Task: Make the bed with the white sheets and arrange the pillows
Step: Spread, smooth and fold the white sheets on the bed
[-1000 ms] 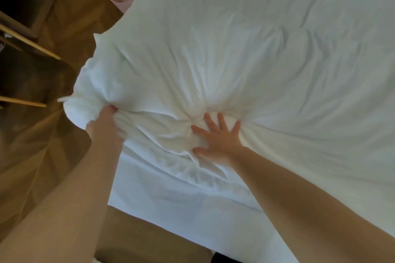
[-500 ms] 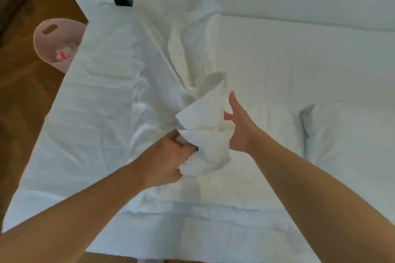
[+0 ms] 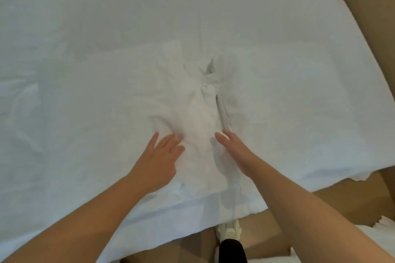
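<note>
A bed (image 3: 277, 17) covered in white sheets fills the view. In its middle lies a bunched, folded white sheet (image 3: 201, 117), narrow and wrinkled, with a twisted knot of cloth at its far end. My left hand (image 3: 158, 158) lies flat with straight fingers on the left side of the bunch. On the right side, my right hand (image 3: 235, 151) presses edge-on against it, fingers straight. Neither hand grips the cloth. No pillow shows in this frame.
Brown wooden floor (image 3: 367, 38) runs along the bed's right side and near edge. My foot in a pale shoe (image 3: 229, 229) stands by the near edge. A scrap of white fabric (image 3: 384, 223) lies on the floor at lower right.
Half a second ago both hands held the bunched sheet up in the air. Now it lies on the bed and both hands are flat beside it. The view has swung to another part of the bed.
</note>
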